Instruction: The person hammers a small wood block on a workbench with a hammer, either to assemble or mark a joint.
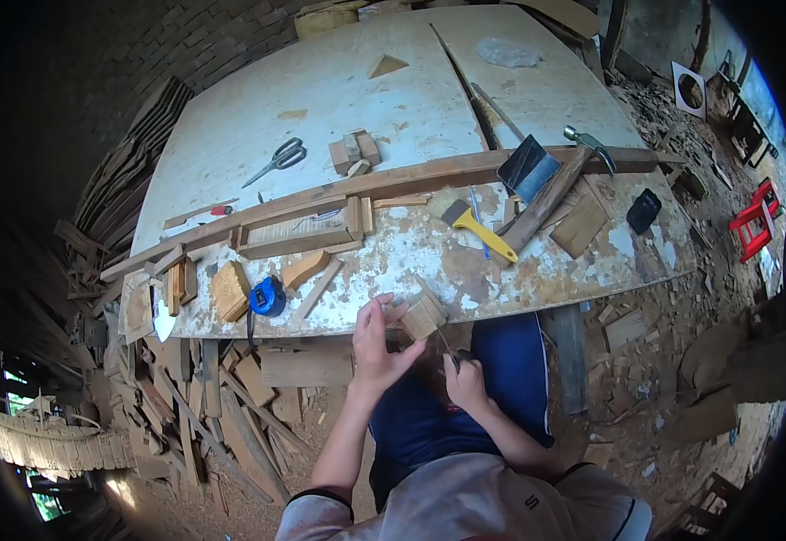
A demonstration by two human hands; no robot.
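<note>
A small wooden block (424, 317) is at the bench's front edge, above my lap. My left hand (378, 353) steadies it from the left, thumb along its lower side and fingers raised beside it. My right hand (465, 380) is closed around the handle of a thin tool (445, 342), whose narrow shaft points up to the block's lower right. My fist hides most of the handle, and I cannot tell the tool's kind.
On the worn bench (537, 288) lie a blue tape measure (268, 296), yellow-handled brush (476, 225), hammer (546, 194), scissors (278, 160) and wooden pieces (354, 151). A long wooden beam (321, 197) crosses it. Scrap wood (231, 424) litters the floor at left.
</note>
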